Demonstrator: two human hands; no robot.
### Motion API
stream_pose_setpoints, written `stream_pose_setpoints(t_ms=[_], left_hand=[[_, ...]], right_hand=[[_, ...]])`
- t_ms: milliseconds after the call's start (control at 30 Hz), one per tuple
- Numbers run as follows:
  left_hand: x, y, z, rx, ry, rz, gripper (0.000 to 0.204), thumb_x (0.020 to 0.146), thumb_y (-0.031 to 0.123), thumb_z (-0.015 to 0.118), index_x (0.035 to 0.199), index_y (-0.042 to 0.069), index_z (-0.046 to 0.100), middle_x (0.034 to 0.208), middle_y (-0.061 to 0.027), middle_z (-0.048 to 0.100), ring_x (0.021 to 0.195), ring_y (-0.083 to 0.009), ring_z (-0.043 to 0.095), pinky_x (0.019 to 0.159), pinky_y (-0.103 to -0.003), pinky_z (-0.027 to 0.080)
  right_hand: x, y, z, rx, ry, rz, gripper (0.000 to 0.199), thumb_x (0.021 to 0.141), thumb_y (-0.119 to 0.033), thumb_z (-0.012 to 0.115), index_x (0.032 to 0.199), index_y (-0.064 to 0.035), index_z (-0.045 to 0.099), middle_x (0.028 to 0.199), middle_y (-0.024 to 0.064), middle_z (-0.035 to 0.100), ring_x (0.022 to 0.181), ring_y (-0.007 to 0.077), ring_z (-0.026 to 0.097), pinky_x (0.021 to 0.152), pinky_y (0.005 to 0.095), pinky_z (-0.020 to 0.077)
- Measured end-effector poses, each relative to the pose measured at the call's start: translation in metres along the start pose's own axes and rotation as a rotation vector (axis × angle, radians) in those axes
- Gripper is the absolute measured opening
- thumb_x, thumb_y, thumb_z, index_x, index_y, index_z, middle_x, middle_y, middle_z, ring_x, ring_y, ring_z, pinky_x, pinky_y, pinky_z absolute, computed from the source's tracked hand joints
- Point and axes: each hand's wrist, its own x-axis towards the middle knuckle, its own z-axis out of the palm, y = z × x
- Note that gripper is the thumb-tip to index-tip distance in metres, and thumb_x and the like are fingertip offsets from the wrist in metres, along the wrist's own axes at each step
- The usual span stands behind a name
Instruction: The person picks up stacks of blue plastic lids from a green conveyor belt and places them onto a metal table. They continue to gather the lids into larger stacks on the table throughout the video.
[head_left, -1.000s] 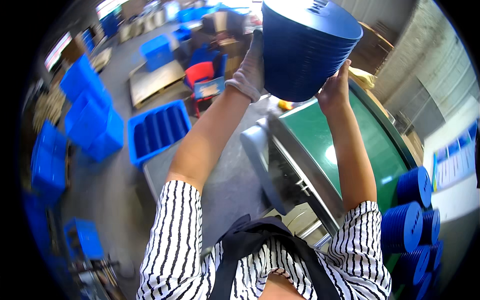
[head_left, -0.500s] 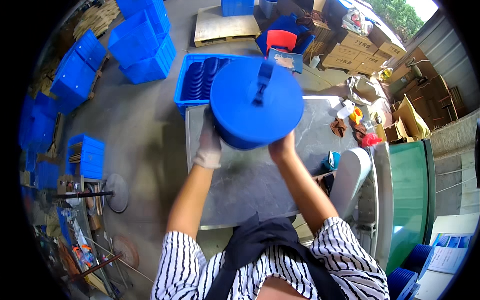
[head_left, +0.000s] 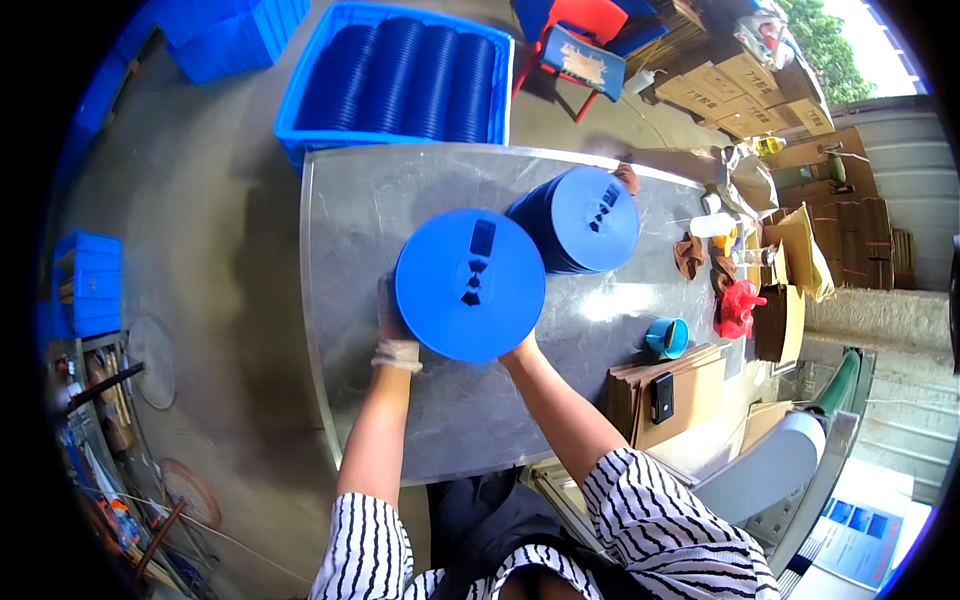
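Observation:
A stack of blue plastic reels [head_left: 432, 262] is between my two hands, with its flat round top facing up; slots are cut in that top. My left hand [head_left: 391, 318], in a pale glove, presses against the stack's left side. On the lower right side my right hand [head_left: 520, 348] grips the same stack. The fingers of both hands are mostly hidden under or behind the reels. A second stack of blue reels [head_left: 585, 228] stands on the grey table [head_left: 400, 430], just right of and beyond the held one.
A blue crate [head_left: 293, 137] full of reels sits past the table's far edge. To the right are a teal cup [head_left: 667, 338], cardboard sheets [head_left: 690, 405] with a black device [head_left: 661, 398], a red plastic bag [head_left: 738, 308] and brown rags [head_left: 688, 256]. A red chair [head_left: 590, 18] stands beyond.
The held stack has come down toward the table and nearer to me. A second stack now shows beside it. My view has shifted, so the crate looks closer.

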Motion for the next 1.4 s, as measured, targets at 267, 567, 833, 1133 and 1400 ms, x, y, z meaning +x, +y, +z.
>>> stream_pose_setpoints(t_ms=[267, 567, 833, 1133, 1400], left_hand=[[0.074, -0.006, -0.026, -0.106, -0.078, 0.035, 0.043, 0.09, 0.039, 0.047, 0.114, 0.004, 0.05, 0.111, -0.0106, 0.056, 0.101, -0.0198, 0.052, 0.09, -0.037, 0.041], [0.067, -0.034, -0.006, -0.043, 0.262, -0.108, 0.045, 0.091, 0.038, 0.046, 0.121, 0.005, 0.047, 0.119, -0.0113, 0.053, 0.105, -0.0251, 0.051, 0.094, -0.04, 0.04], [0.037, 0.002, -0.128, 2.088, 0.075, -0.109, 0.041, 0.091, 0.025, 0.037, 0.127, 0.006, 0.04, 0.132, -0.0111, 0.041, 0.119, -0.0226, 0.04, 0.098, -0.036, 0.032], [-0.159, -0.024, -0.11, 1.646, 0.515, -0.368, 0.059, 0.089, 0.041, 0.041, 0.134, 0.004, 0.032, 0.138, -0.016, 0.033, 0.121, -0.0277, 0.04, 0.101, -0.039, 0.031], [-0.298, -0.133, -0.14, 1.391, 0.335, -0.978, 0.034, 0.081, 0.045, 0.052, 0.081, 0.011, 0.051, 0.068, -0.0049, 0.05, 0.064, -0.0227, 0.046, 0.063, -0.037, 0.04]], right_hand=[[0.06, 0.017, -0.006, -0.06, 0.009, -0.034, 0.047, 0.087, -0.036, 0.049, 0.125, -0.0082, 0.044, 0.118, 0.0075, 0.053, 0.105, 0.0199, 0.051, 0.088, 0.0324, 0.0427], [0.036, 0.022, -0.076, -0.005, 0.185, 0.056, 0.071, 0.081, -0.059, 0.047, 0.134, -0.015, 0.032, 0.132, 0.0075, 0.041, 0.121, 0.0223, 0.036, 0.102, 0.0428, 0.0247], [-0.192, 0.037, -0.144, -0.451, 0.32, 0.508, 0.057, 0.083, -0.049, 0.053, 0.125, -0.0109, 0.045, 0.103, 0.0011, 0.053, 0.098, 0.0162, 0.048, 0.086, 0.0337, 0.0384], [-0.41, 0.0, -0.192, -0.621, 0.623, 0.41, 0.044, 0.086, -0.035, 0.055, 0.118, -0.0053, 0.052, 0.107, 0.0061, 0.058, 0.099, 0.0138, 0.053, 0.086, 0.0274, 0.0406], [-0.505, 0.041, -0.222, -0.665, 0.595, 0.122, 0.047, 0.084, -0.038, 0.055, 0.116, -0.0041, 0.052, 0.109, 0.0114, 0.06, 0.103, 0.0209, 0.055, 0.088, 0.0296, 0.0416]])
